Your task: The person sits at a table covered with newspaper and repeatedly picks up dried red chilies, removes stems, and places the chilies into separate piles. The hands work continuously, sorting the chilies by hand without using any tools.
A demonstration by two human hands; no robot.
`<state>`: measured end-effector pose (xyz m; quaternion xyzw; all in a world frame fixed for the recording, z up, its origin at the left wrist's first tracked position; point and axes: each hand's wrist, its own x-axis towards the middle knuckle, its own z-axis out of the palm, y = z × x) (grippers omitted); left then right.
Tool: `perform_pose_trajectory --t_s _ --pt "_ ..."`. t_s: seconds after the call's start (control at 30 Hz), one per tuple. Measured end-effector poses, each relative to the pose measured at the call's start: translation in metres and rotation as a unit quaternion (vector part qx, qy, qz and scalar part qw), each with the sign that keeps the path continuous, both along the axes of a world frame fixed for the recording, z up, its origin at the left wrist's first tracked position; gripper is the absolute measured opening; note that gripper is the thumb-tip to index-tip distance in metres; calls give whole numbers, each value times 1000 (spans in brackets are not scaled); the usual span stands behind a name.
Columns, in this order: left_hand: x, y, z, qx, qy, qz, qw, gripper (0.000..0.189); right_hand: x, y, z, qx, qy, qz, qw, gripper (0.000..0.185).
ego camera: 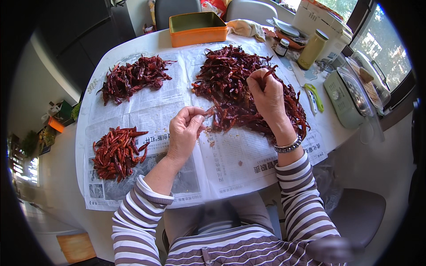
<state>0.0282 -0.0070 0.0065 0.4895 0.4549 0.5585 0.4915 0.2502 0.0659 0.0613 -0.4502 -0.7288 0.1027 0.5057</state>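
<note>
Between the thumb and fingers of my left hand (185, 131) is the end of a dried red chili (209, 112), just at the near-left edge of a large heap of dried chilies (229, 76). My right hand (269, 99) is raised over that heap and pinches another dried chili (270, 70), its tip sticking out past the fingers. To the left lie two smaller piles: dark, wrinkled chilies (136, 78) farther off, and brighter, smoother chilies (118, 154) nearer me. Loose seeds (208, 134) are scattered by my left hand. Everything rests on spread newspaper (229, 169).
An orange rectangular box (199, 36) stands open at the far edge, beside a cloth (247, 28). Along the right are green-handled scissors or a peeler (318, 96), a capped bottle (313, 50), a small dark jar (282, 47) and a pale green appliance (346, 96).
</note>
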Motion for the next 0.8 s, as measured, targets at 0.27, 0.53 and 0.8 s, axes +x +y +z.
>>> perform_pose_trajectory --t_s 0.27,0.53,0.8 --pt "3 -7 2 38 46 -64 996 34 -43 -42 -3 -325 153 291 887 18" --pt "-2 -3 -1 11 -20 -64 998 21 -45 -45 -7 -227 36 304 924 37" --pt "-3 -4 3 3 -67 -29 997 10 -22 -27 4 1 -151 84 985 31"
